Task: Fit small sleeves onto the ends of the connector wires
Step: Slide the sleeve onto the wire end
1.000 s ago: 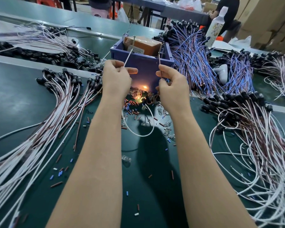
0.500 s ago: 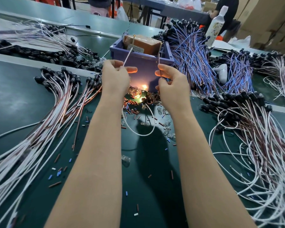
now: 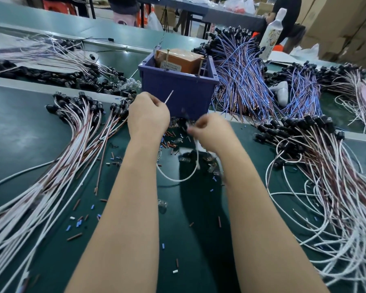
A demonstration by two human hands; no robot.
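Note:
My left hand (image 3: pixel 148 116) grips a white connector wire (image 3: pixel 179 179). The wire's free end pokes up past my knuckles in front of the purple bin (image 3: pixel 178 92), and the rest loops down onto the mat between my forearms. My right hand (image 3: pixel 212 131) is blurred. Its fingers are curled round the other part of the same wire, just above a pile of small brown and blue sleeves (image 3: pixel 169 142). A dark blurred bit shows at its fingertips; I cannot tell if that is a sleeve. More loose sleeves (image 3: pixel 78 224) lie scattered on the green mat.
A bundle of white and brown wires with black connectors (image 3: pixel 72 144) fans out on the left, and another bundle (image 3: pixel 325 166) lies on the right. Blue and brown wires (image 3: pixel 243 81) lean beside the bin. A bottle (image 3: pixel 270 37) and a person stand behind.
Both hands have dropped from in front of the bin's rim toward the mat. The right hand moved furthest, down to the sleeve pile, and is now motion-blurred.

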